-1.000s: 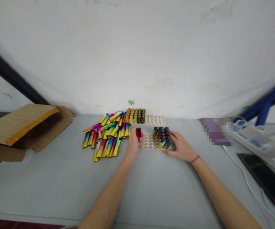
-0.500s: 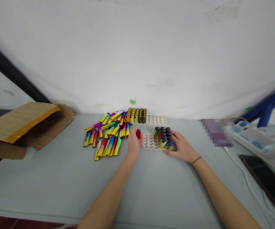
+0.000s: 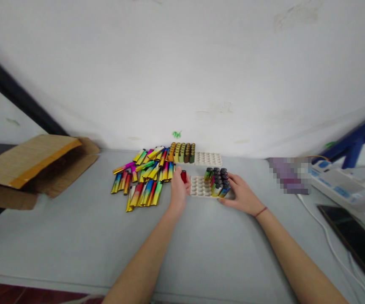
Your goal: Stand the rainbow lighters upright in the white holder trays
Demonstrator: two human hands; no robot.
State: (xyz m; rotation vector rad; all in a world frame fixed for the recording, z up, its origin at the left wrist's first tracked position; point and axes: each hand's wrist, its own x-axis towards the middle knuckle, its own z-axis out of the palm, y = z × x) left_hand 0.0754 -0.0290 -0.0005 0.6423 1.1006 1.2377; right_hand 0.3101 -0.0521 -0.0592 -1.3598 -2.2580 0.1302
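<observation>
My left hand (image 3: 178,192) is closed around a red shiny tube (image 3: 183,175) with a dark top, held upright just left of the near white tray (image 3: 198,186). Most of that tube is hidden by my fingers. The tray has rows of round holes. At its right end several metallic colour-gradient tubes (image 3: 216,185) stand with black ends up. My right hand (image 3: 241,195) grips the tray's right end, thumb at the near corner and fingers along the side, against the standing tubes. Left of my left hand lies a loose pile of gold and rainbow tubes (image 3: 146,192).
Behind, one tray holds gold-topped tubes (image 3: 182,153); beside it is another white holed tray (image 3: 208,158). An open cardboard box (image 3: 39,164) lies at left. On the right are a power strip (image 3: 341,185), a white cable (image 3: 322,228) and a dark phone (image 3: 353,240).
The view has shifted slightly. My left hand has turned a little, still holding the red tube near the tray. My right hand stays at the tray's right end.
</observation>
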